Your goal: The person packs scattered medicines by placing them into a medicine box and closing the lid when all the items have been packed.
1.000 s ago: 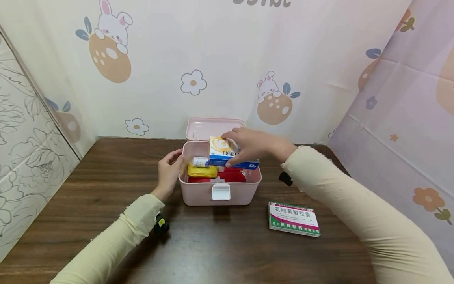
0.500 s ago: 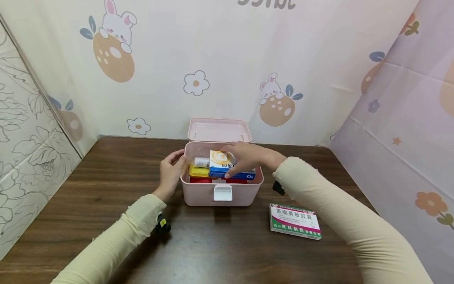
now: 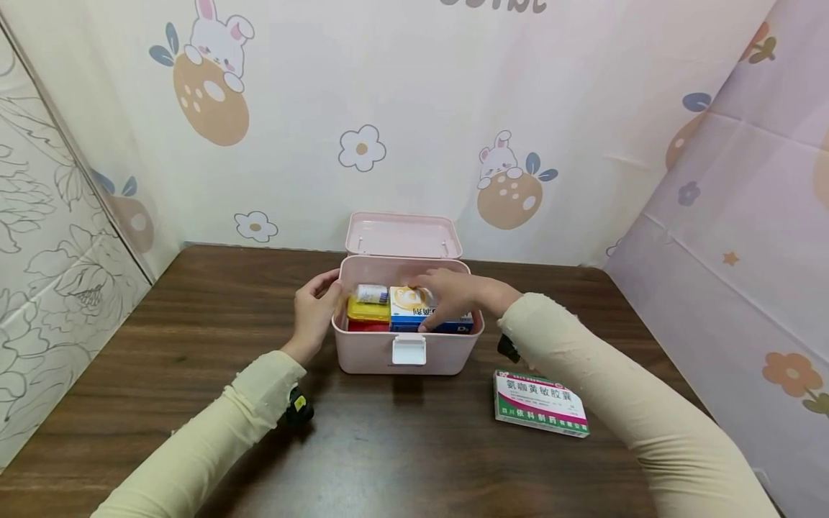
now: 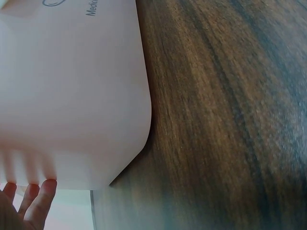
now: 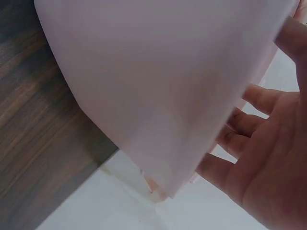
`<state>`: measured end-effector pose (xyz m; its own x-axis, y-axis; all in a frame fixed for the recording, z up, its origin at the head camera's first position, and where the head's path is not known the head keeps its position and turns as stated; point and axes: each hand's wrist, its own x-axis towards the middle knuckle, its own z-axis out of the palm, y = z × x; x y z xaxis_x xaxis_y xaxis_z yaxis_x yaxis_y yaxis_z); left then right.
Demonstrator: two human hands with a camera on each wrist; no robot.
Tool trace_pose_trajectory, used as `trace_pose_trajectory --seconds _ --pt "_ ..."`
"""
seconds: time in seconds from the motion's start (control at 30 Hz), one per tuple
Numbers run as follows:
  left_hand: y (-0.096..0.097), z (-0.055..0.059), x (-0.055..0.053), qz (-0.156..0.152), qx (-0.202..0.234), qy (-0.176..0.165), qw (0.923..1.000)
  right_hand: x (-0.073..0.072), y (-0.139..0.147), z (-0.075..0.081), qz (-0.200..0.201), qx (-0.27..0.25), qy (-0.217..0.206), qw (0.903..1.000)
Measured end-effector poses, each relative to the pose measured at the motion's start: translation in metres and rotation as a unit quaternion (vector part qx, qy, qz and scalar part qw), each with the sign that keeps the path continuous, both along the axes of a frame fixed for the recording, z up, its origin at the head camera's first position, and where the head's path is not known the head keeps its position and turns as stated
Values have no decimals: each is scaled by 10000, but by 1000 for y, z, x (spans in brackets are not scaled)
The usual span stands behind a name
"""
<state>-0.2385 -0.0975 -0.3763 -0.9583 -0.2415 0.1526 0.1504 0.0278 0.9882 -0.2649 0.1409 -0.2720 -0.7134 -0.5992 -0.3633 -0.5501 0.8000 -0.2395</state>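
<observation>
On the table sits a pink medicine box (image 3: 363, 352) with its lid (image 3: 404, 234) raised at the back. My left hand (image 3: 314, 313) holds its left side by the rim; the left wrist view has several fingertips (image 4: 47, 187) against the pink wall. Inside the box, my right hand (image 3: 450, 295) grips a white and blue carton of drops (image 3: 403, 309), thumb on the near edge and fingers at the far one. The carton lies low in the right half. To its left are a yellow case (image 3: 368, 311) and a small white roll (image 3: 372, 293), with something red (image 3: 368, 326) below.
A white, green and magenta capsule carton (image 3: 540, 403) lies flat on the dark wooden table (image 3: 401, 460), right of the box and near my right forearm. A patterned curtain (image 3: 414, 86) hangs directly behind the table.
My right hand has lowered the drops carton from above the rim down into the right side of the box, covering much of the red item. My left hand stays on the box's left side.
</observation>
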Motion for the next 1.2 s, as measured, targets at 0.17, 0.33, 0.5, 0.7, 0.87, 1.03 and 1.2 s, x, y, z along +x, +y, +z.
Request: trace_pose_trajectory --seconds 0.17,0.33,0.5,0.7,0.87,1.03,1.2 --pt "-1 -1 0 -65 -28 -39 10000 0 -1 -4 128 112 -30 9999" --pt "-2 -1 0 -110 -44 -53 9999 -2 -2 -12 148 196 -167 9996" --pt "-1 -1 -1 -61 35 -25 10000 -2 -5 -18 131 296 -283 9991" --pt "-1 -2 -2 -25 48 -6 10000 0 -6 -21 106 249 -411 9988" --pt "-1 -2 -2 -53 48 -15 10000 0 -7 -24 -82 243 -575 9980" --pt "-1 -2 -1 -79 88 -24 9999 -1 -9 -30 -231 274 -613 9975" --pt "-1 -2 -1 -75 73 3 9999 0 -10 -35 -336 271 -637 9970"
